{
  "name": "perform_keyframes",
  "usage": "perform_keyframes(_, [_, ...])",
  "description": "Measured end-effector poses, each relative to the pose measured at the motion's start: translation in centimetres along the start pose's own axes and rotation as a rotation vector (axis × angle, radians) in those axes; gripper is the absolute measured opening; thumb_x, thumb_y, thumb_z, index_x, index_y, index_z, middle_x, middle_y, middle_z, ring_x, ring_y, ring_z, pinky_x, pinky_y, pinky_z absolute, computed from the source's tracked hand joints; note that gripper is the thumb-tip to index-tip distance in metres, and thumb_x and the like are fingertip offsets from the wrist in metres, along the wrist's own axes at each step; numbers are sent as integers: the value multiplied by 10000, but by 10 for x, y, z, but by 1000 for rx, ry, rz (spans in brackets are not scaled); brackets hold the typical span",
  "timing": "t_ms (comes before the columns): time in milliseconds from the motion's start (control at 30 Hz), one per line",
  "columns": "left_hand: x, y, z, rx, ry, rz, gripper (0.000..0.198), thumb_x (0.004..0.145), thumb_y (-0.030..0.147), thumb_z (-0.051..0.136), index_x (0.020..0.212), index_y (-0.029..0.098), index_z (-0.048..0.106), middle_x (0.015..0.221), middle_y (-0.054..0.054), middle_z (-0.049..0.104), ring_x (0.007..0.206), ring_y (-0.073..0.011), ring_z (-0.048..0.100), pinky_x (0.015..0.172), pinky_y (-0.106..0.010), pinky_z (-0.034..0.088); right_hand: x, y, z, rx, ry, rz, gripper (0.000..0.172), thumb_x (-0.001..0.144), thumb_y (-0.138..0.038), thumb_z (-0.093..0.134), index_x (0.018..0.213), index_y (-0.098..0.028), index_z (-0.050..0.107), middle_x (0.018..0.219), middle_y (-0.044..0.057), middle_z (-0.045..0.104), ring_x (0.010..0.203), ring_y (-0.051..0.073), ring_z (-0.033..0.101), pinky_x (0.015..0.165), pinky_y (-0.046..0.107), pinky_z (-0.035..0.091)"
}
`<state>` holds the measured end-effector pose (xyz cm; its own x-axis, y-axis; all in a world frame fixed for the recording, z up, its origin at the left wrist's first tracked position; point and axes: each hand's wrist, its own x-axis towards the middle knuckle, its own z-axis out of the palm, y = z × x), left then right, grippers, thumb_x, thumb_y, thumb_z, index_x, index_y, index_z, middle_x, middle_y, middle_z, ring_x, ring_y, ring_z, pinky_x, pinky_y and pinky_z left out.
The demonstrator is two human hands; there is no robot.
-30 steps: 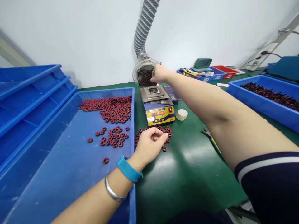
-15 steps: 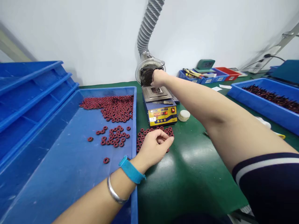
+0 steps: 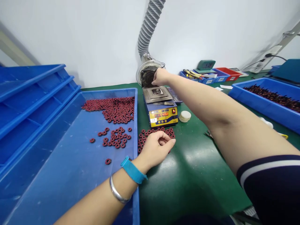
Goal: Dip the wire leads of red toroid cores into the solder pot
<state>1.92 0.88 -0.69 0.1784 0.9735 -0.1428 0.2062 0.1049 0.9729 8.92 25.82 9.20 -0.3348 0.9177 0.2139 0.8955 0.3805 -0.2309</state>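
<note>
My left hand [image 3: 156,148] rests curled over small red-and-black wound rings [image 3: 146,133] on the green table. Its thumb bends toward the fingers, and the fingertips are partly hidden, so I cannot make out what is between them. My right hand [image 3: 161,77] is closed in a pinch above a yellow-and-blue solder pot [image 3: 161,116]; whatever it holds is hidden. Under that hand, the pot's square opening [image 3: 157,91] shows a shiny, silvery surface. More wound rings [image 3: 119,109] lie in the large blue tray [image 3: 77,187] left of my hands, some heaped, others loose.
A grey duct [image 3: 150,28] comes down behind the pot. Round white pads [image 3: 185,116] sit to the pot's right. Stacked blue trays [image 3: 35,109] stand at far left. Another blue tray [image 3: 255,103] holds dark parts at right. Small bins [image 3: 221,76] line the wall; pliers [image 3: 208,134] lie under my right forearm.
The view has shifted slightly. The pot's opening looks brighter and more silvery, and its display digits differ. Both hands keep nearly the same places and shapes.
</note>
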Motion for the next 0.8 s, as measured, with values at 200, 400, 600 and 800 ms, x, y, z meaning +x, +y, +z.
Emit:
perform_keyframes(200, [-1, -3, 0, 17, -4, 14, 178, 764, 276, 646, 674, 150, 558, 559, 23, 544, 504, -88, 463, 492, -219, 356, -17, 0, -18, 278, -61, 40, 101, 767, -164, 690, 790, -66, 678, 718, 73, 631, 822, 215, 640, 821, 417, 535])
perform_keyframes(400, [1, 2, 0, -148, 84, 18, 134, 735, 227, 679, 710, 135, 585, 591, 17, 581, 510, -77, 511, 500, -205, 396, -35, 8, -16, 682, -102, 71, 135, 758, -187, 739, 691, -133, 634, 597, 35, 593, 649, 163, 614, 649, 355, 555])
perform_keyframes(600, [3, 13, -7, -434, 318, 39, 326, 639, 318, 779, 824, 123, 594, 648, 14, 616, 552, -72, 554, 505, -188, 427, -136, 5, 9, 1000, -50, -134, 165, 713, -212, 750, 778, -147, 613, 740, 41, 675, 669, 138, 653, 644, 300, 567])
perform_keyframes(800, [0, 9, -6, -485, 258, 100, 395, 549, 383, 836, 728, 126, 596, 590, 39, 581, 508, -51, 513, 492, -177, 425, -232, -1, 42, 691, 445, -553, 151, 767, -151, 610, 917, -167, 611, 875, 53, 685, 821, 163, 654, 764, 324, 542])
